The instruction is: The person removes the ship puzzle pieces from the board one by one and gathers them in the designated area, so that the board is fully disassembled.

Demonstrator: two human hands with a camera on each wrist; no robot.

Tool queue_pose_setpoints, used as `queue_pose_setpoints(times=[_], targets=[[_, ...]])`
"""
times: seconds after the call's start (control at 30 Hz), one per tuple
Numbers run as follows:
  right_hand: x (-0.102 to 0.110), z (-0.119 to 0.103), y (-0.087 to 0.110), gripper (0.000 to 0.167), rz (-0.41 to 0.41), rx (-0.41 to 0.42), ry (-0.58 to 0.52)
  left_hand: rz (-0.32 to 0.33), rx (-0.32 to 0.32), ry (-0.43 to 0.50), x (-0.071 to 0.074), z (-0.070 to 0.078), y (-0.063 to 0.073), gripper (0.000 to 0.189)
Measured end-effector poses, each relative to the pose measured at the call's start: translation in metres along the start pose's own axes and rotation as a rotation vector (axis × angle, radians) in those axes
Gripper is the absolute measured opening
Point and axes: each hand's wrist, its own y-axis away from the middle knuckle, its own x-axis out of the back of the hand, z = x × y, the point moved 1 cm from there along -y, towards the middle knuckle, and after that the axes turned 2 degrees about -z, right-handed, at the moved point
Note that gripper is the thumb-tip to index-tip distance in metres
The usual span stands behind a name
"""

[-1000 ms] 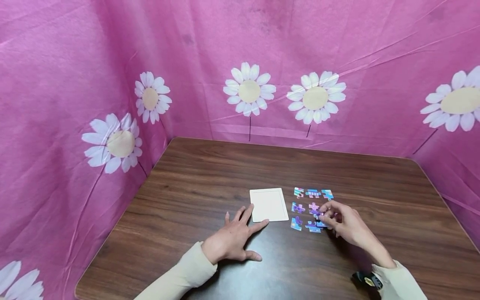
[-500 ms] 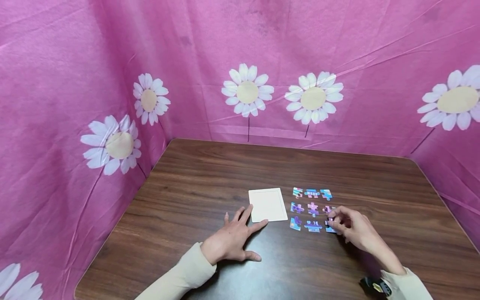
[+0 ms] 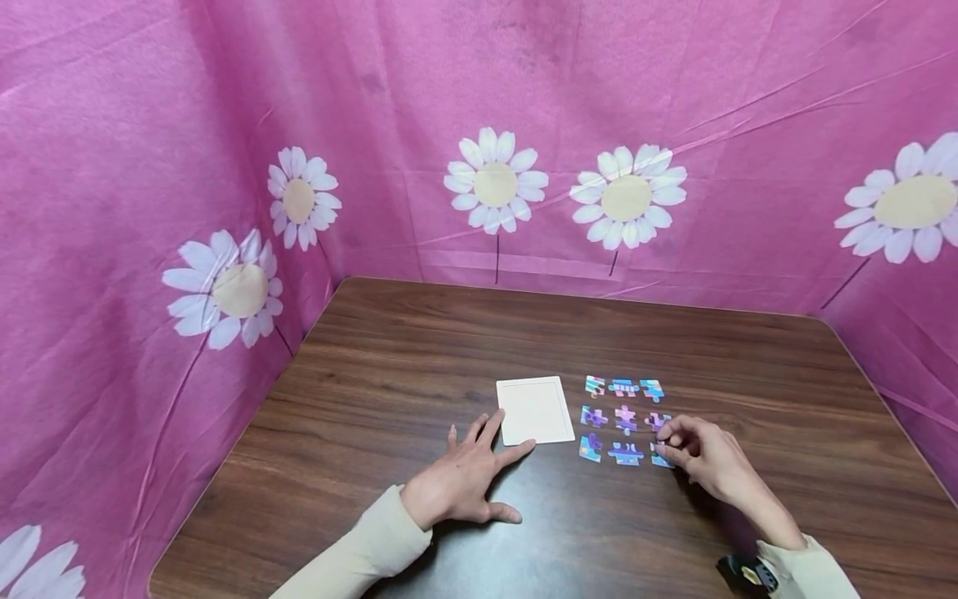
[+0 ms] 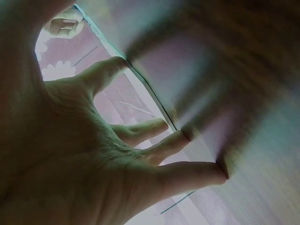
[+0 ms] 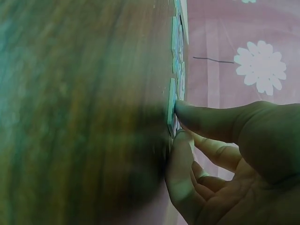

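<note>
My left hand (image 3: 462,478) rests on the table with its fingers spread. Two of its fingertips touch the near left edges of a white square puzzle tray (image 3: 535,410). To the tray's right lie several colourful jigsaw pieces in three rows, with a pink and purple piece (image 3: 625,418) in the middle. At the nearest right corner of this layout, my right hand (image 3: 707,457) pinches a blue puzzle piece (image 3: 660,457), partly hidden by the fingers. In the right wrist view, thumb and forefinger meet at the edge of that piece (image 5: 172,110), which lies flat on the table.
The brown wooden table (image 3: 419,349) ends at a pink curtain (image 3: 404,108) printed with white daisies, behind and at both sides. A dark strap with a device (image 3: 748,574) sits by the right sleeve.
A second ago my right hand held the blue piece over its neighbour. It then moved right and down to the row's end, and has stayed there. The left hand has stayed still.
</note>
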Motion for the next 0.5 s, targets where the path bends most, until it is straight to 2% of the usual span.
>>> queue_pose_setpoints(times=[0.27,0.5], targets=[[0.0026,-0.0015,0.0017,0.021,-0.005,-0.072,-0.018,0.012,-0.012,-0.056,0.0002,0.0010,-0.0041,0.097],[0.0025,-0.0024,0.0019,0.025,0.006,-0.087,-0.011,0.036,-0.033,-0.050,-0.0015,0.0002,-0.0075,0.103]])
